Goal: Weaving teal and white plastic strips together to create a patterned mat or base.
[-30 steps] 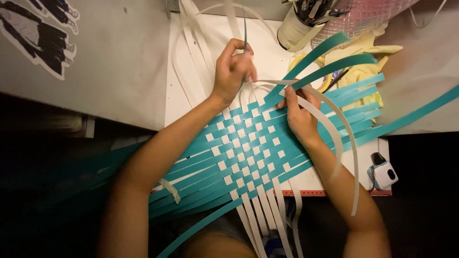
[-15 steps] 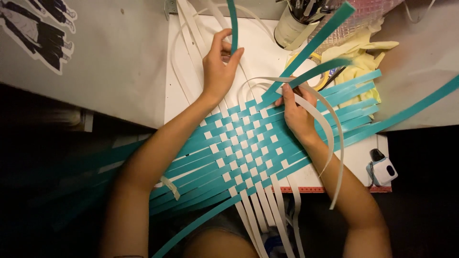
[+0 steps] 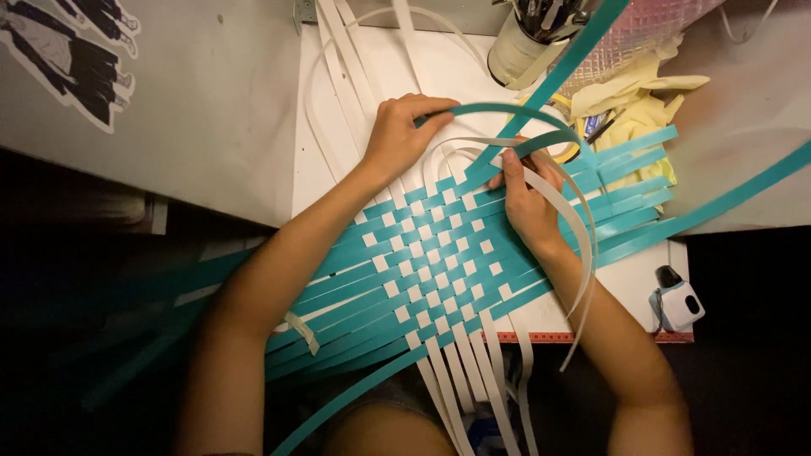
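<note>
Woven mat [image 3: 431, 262] of teal and white strips lay flat on white desk [image 3: 321, 181], between both forearms. Left hand [image 3: 401, 135] sat at mat's far edge, fingers curled, pinching arched teal strip [image 3: 498, 110]. Right hand [image 3: 528, 203] rested on mat's right part, fingers closed on strip's other end where it entered weave. Looped white strips [image 3: 583, 228] curved beside right hand. Pen cup [image 3: 519, 51] and yellow gloves [image 3: 629, 105] stood beyond.
</note>
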